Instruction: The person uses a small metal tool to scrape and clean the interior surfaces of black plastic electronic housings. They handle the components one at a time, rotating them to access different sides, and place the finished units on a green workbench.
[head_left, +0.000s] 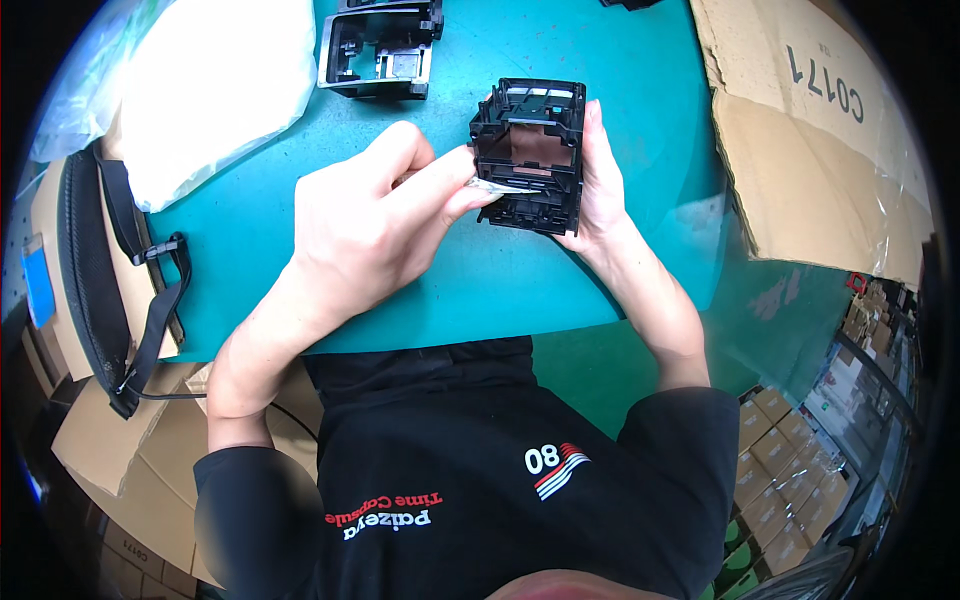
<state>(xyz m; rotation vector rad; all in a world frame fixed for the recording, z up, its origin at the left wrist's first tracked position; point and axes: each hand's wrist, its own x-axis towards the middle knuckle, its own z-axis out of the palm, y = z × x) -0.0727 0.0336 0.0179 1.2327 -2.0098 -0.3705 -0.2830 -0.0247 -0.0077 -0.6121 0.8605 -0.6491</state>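
Teal mat point(560, 280) covers the bench — cardboard boxes point(810, 130) alongside.

Worktop point(260, 200) teal green, plain. Plastic housing point(530, 155) in right hand point(600, 190) black, with a brownish copper panel inside. Thin strip point(492, 187) pinched by left hand point(360, 220) pale, whitish-silver. Second housing point(378, 50) at the far edge dark grey-black with lighter grey inner parts. Plastic bag point(210, 80) white, semi-clear. Cardboard box point(810, 120) plain brown with black print. Strap point(110, 290) black. Shirt point(480, 480) black, white and red print, striped red-and-white mark. Small boxes point(780, 470) lower right tan brown.
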